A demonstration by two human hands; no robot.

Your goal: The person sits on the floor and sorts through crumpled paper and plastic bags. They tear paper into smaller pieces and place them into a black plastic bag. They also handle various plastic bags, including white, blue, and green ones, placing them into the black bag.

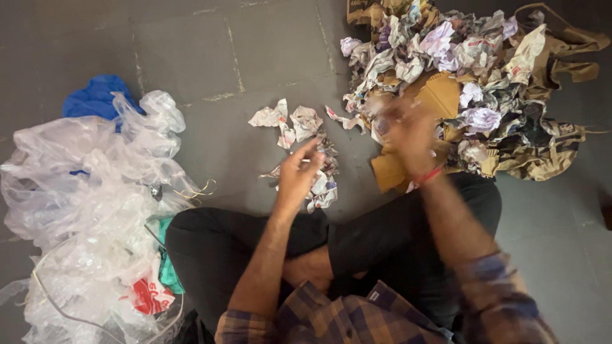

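I sit cross-legged on a grey tiled floor. My left hand (297, 173) hovers with fingers apart over a small scatter of crumpled paper scraps (305, 124), holding nothing I can see. My right hand (407, 130) is blurred by motion at the near edge of a big heap of crumpled newspaper (459, 57) mixed with brown cardboard pieces (441, 95). Whether it grips a scrap is unclear. A red band circles my right wrist.
A large mound of clear plastic bags (83, 204) lies to my left, with a blue bag (95, 95) behind it and a red-and-white wrapper (150, 296) near my knee. Brown paper bags (548, 153) lie at the heap's right side.
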